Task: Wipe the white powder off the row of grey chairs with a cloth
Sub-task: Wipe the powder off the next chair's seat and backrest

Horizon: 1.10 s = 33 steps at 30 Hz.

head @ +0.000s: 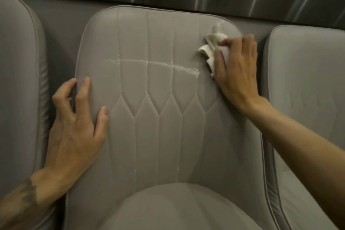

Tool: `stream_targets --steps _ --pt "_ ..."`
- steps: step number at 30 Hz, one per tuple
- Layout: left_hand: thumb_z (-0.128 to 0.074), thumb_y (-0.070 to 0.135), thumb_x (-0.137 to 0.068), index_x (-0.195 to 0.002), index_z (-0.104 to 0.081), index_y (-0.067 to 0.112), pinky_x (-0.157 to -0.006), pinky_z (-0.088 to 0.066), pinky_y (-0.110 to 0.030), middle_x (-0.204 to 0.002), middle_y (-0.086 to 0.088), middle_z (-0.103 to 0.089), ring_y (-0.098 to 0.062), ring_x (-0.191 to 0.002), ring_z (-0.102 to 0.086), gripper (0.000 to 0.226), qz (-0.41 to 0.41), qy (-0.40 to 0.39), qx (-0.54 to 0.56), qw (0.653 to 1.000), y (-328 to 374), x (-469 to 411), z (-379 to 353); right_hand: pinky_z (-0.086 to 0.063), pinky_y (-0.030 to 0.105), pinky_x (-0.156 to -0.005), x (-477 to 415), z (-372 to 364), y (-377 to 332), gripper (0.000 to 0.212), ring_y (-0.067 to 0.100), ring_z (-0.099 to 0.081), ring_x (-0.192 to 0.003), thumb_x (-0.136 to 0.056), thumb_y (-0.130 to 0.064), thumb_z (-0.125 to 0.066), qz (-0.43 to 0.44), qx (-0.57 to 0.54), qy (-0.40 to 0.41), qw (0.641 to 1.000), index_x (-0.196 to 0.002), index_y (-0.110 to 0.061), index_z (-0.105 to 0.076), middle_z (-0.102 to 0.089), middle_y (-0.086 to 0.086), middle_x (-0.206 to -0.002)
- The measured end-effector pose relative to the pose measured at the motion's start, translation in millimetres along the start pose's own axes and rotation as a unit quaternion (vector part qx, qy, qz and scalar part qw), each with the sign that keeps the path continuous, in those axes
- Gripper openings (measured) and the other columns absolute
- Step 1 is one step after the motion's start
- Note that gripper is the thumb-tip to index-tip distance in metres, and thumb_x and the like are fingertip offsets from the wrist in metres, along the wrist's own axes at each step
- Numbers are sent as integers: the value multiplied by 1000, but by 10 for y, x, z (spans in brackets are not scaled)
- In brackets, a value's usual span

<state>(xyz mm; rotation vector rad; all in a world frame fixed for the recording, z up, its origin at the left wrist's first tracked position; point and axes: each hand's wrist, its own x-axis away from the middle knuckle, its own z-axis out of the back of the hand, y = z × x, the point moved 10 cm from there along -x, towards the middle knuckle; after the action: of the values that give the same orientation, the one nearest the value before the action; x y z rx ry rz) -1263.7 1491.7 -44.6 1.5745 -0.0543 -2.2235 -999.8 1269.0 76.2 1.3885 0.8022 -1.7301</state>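
Head view is showing the white powder line (168, 65) lying sideways across the back of the middle chair (158, 136), about halfway up it. Its long way is running from the chair's left side to its right side. Your right hand (237, 65) is the nearer one: it is sitting just above the line's right end, near the chair's top right corner. Its fingers are curling over the bunched cloth (212, 43) and pressing it on the chair. Your left hand (74, 132) is gripping the chair's left edge, fingers bent and spread, below the line's left end.
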Motion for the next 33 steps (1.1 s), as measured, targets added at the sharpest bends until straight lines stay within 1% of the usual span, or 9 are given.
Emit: stream_targets --steps 5,8,11,15,18,21,24,29,33 --pt "-53 26 -104 -158 -30 6 -92 -54 -64 -152 -29 -27 -51 -121 -49 62 -2 -1 4 1000 1 -17 2 -41 41 -88 19 30 -35 31 31 -47 -104 -101 -35 -51 58 8 -37 998 -118 -8 -53 -47 17 -116" --pt "-52 29 -102 -158 -30 6 -88 -55 -66 -152 -29 -27 -54 -121 -49 64 -3 -7 0 1000 -10 -22 -17 -39 37 -92 -464 -14 78 34 29 -47 -108 -100 -37 -48 21 5 -12 1000 -119 -10 -53 -46 17 -122" --pt "-57 23 -101 -156 -32 4 -87 -54 -67 -152 -30 -27 -54 -118 -50 64 -1 0 -2 1000 -4 -4 -9 -41 37 -92 -419 26 178 36 28 -48 -107 -99 -39 -48 -25 -15 15 999 -119 -9 -54 -47 16 -121" --pt "-58 20 -101 -156 -33 3 -94 -50 -66 -151 -33 -29 -53 -116 -50 63 6 4 4 1000 9 -7 11 -42 41 -87 300 73 65 31 29 -45 -102 -100 -34 -54 43 -11 -56 997 -117 -8 -52 -46 15 -114" --pt "-59 18 -99 -156 -34 1 -96 -49 -66 -151 -34 -30 -53 -115 -50 64 5 6 10 1000 38 -10 27 -41 42 -89 207 85 54 31 31 -45 -103 -100 -32 -54 68 -10 -69 995 -118 -7 -53 -46 17 -114" --pt "-52 22 -104 -156 -32 4 -96 -50 -66 -151 -32 -29 -53 -117 -50 59 3 6 12 1000 22 -22 23 -39 37 -94 -377 -33 119 35 31 -46 -109 -98 -35 -51 31 -18 -44 998 -120 -7 -53 -45 18 -121" --pt "-52 23 -104 -156 -32 5 -95 -50 -66 -152 -31 -28 -52 -118 -50 59 5 8 18 1000 3 -9 11 -42 42 -96 -420 -12 224 37 28 -47 -108 -98 -38 -52 -15 -38 -17 999 -120 -8 -52 -45 17 -121" --pt "-50 30 -100 -157 -30 5 -104 -48 -61 -152 -30 -27 -54 -125 -48 66 0 3 23 1000 -14 -25 -4 -43 47 -84 556 114 87 31 30 -45 -99 -100 -32 -57 74 -22 -95 992 -117 -6 -52 -45 15 -111" --pt "-51 30 -100 -158 -30 6 -101 -50 -62 -153 -30 -27 -54 -124 -47 67 -3 3 28 1000 11 -14 4 -41 48 -86 129 70 83 32 35 -46 -101 -100 -32 -54 97 -1 -87 991 -117 -6 -53 -47 20 -112"
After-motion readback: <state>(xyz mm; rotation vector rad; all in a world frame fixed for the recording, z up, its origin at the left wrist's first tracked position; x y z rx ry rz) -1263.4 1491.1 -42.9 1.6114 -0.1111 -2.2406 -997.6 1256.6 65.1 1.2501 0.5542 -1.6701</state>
